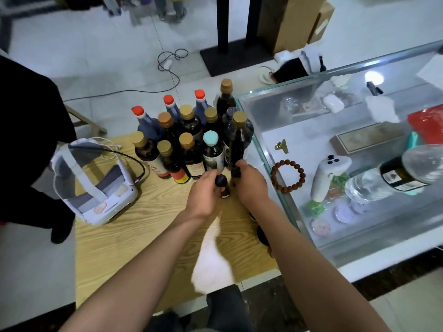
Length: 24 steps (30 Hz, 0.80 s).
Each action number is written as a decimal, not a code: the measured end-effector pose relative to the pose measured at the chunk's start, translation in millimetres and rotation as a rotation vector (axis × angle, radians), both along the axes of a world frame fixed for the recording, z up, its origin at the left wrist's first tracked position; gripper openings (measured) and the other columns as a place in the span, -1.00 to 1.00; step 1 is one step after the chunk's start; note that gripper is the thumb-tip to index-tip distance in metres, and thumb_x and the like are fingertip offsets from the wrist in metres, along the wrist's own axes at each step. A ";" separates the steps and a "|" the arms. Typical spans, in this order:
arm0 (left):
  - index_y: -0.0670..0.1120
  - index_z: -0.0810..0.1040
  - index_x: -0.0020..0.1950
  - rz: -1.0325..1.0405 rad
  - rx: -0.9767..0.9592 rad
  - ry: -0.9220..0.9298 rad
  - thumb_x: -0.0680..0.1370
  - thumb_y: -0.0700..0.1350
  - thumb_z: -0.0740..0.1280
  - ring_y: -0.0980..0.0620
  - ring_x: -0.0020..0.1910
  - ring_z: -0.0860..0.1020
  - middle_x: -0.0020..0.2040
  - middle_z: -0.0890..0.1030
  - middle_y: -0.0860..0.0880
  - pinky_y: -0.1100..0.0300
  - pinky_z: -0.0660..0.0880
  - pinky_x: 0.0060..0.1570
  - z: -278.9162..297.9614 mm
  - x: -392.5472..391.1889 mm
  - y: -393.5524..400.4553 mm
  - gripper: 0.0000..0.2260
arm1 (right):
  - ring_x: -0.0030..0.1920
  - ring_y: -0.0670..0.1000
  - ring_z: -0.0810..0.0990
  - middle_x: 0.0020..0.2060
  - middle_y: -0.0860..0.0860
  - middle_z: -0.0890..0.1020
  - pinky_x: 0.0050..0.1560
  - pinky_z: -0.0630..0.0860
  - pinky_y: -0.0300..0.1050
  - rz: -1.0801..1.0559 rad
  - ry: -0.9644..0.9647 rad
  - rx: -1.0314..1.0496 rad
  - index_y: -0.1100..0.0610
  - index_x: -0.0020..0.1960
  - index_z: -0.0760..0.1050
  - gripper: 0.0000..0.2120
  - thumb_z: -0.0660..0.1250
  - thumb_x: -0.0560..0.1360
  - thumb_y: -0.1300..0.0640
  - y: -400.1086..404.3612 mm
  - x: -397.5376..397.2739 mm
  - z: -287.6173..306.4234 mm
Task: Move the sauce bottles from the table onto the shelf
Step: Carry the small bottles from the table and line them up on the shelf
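Gripping black-capped bottles (221, 182), both hands beside glass case edge (268, 164).

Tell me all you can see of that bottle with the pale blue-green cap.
The bottle with the pale blue-green cap stands upright on the wooden table, in the front row of the cluster, the only one with that cap colour. Its glass looks dark, and a dark label with small print wraps the body. Gold-capped bottles stand close on both sides. The left hand is just in front of its base; whether they touch is unclear.
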<state>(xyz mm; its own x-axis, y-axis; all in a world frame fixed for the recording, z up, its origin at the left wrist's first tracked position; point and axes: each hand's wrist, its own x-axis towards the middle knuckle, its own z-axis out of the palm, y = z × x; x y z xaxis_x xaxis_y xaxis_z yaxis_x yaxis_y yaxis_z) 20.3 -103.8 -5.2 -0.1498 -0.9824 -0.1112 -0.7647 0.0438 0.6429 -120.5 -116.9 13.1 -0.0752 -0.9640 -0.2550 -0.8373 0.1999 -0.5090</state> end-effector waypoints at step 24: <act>-0.05 0.58 0.06 -0.357 0.254 0.748 0.44 -0.22 0.49 0.16 -0.09 0.58 0.02 0.64 -0.01 0.28 0.50 0.01 114.5 103.8 137.4 -0.77 | 0.03 -0.03 0.59 0.02 0.00 0.62 0.22 0.54 0.01 -0.684 -0.651 -0.385 0.06 0.21 0.50 -0.71 0.41 0.51 0.22 260.9 101.8 124.0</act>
<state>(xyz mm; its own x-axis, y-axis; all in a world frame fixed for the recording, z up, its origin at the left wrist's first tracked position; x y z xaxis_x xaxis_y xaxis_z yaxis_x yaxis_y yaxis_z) 124.2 33.6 109.3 -0.5656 -0.8217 -0.0699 -0.1047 -0.0125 0.9944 -18.6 144.0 137.2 -0.5980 -0.7918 -0.1244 -0.1425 0.2578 -0.9557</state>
